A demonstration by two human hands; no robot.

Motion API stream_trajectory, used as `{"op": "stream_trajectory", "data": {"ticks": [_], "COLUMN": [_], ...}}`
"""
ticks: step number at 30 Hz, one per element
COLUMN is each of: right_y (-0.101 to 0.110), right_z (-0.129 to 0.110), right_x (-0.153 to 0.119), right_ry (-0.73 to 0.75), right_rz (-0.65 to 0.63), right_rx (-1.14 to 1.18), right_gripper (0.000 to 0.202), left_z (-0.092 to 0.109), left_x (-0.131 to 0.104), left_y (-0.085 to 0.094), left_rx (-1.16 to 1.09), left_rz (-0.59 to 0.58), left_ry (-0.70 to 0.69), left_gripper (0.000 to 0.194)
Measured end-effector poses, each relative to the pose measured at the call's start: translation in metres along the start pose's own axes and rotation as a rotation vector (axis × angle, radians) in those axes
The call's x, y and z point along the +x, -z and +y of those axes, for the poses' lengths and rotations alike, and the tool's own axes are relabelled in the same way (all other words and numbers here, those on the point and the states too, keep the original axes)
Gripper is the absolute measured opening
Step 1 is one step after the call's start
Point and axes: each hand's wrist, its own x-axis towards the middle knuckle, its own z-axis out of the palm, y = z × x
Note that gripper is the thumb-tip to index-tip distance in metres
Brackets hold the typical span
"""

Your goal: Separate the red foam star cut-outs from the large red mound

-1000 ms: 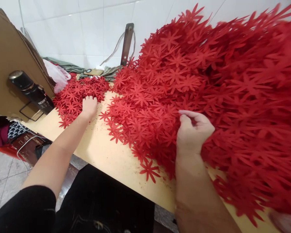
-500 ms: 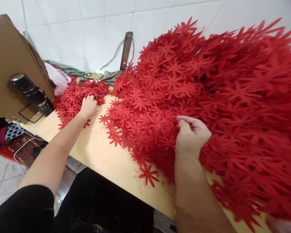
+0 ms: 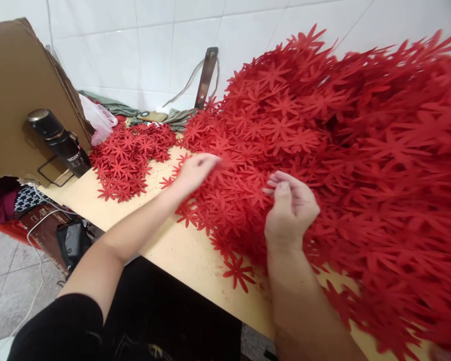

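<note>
Red flower-shaped cutouts form a tall heap (image 3: pixel 285 120) across the middle and right of the pale table (image 3: pixel 161 240). A smaller red pile (image 3: pixel 124 160) lies at the left. My left hand (image 3: pixel 197 173) is over the near left part of the big heap, its fingers blurred by motion and pointing right. To its right, my right hand (image 3: pixel 291 200) hovers at the front of the heap with fingers curled and spread a little apart, nothing visible between them. A single red flower (image 3: pixel 238 273) rests near the table's front edge.
A black vacuum flask (image 3: pixel 60 143) stands at the left beside a large cardboard box (image 3: pixel 18 100). Behind the small pile are a whitish plastic bag (image 3: pixel 99 120) and green cloth. A brown strap-like bar (image 3: pixel 206 77) leans on the tiled wall. A black pouch (image 3: pixel 73 243) sits below the table.
My left hand has moved right, from the small pile to the big heap. My right hand has shifted slightly, its fingers now more apart. The view has turned a little left.
</note>
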Motion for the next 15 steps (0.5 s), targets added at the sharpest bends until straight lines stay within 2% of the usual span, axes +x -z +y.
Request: {"op": "stream_trajectory", "data": {"ticks": [2,3,5,8,11,15], "right_y": [-0.004,-0.004,-0.002,0.004,0.011,0.015], "right_z": [-0.005,-0.007,-0.010,-0.013,-0.013,-0.011], "right_x": [-0.002,-0.002,0.001,0.007,0.011,0.012], "right_ry": [-0.144,-0.221,-0.380,-0.556,-0.643,-0.714], "right_rz": [-0.096,-0.153,-0.273,-0.410,-0.522,-0.538], "right_rx": [0.250,0.365,0.512,0.579,0.561,0.553], "right_gripper": [0.042,0.045,0.050,0.062,0.069,0.065], "left_z": [0.012,0.018,0.026,0.027,0.021,0.015], "left_x": [-0.016,-0.022,-0.028,-0.029,-0.029,-0.032], "left_y": [-0.035,-0.048,-0.062,-0.064,-0.058,-0.058], "left_rx": [0.059,0.124,0.258,0.362,0.363,0.360], "left_rz": [-0.159,-0.166,-0.126,-0.101,-0.119,-0.171], "left_ry": [-0.249,-0.339,-0.367,-0.304,-0.324,-0.426], "left_gripper": [0.021,0.021,0.022,0.025,0.026,0.026]}}
